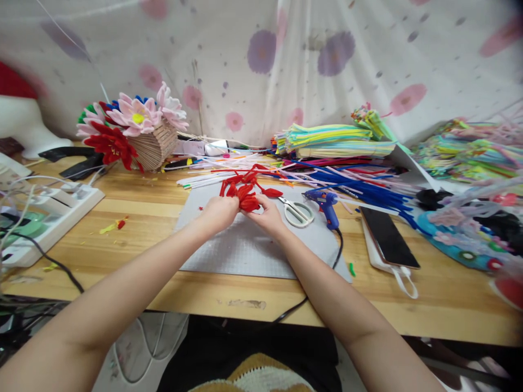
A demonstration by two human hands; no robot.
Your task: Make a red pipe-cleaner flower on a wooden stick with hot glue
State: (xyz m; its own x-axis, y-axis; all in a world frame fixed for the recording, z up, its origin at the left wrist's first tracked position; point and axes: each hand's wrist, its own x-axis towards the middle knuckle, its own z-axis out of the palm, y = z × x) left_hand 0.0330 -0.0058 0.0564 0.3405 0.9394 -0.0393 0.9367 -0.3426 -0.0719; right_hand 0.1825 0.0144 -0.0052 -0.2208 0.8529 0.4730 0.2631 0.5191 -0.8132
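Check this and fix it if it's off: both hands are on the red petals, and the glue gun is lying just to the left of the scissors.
One error: the glue gun lies to the right of the scissors, as the head view shows. Both hands are on the red petals.

pale curtain [363,103] with pink and purple flowers behind a wooden table [134,261]

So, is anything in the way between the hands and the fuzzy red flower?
No, nothing that I can see. The left hand and the right hand are both touching the fuzzy red flower. The scissors and blue glue gun lie off to the right, not in between.
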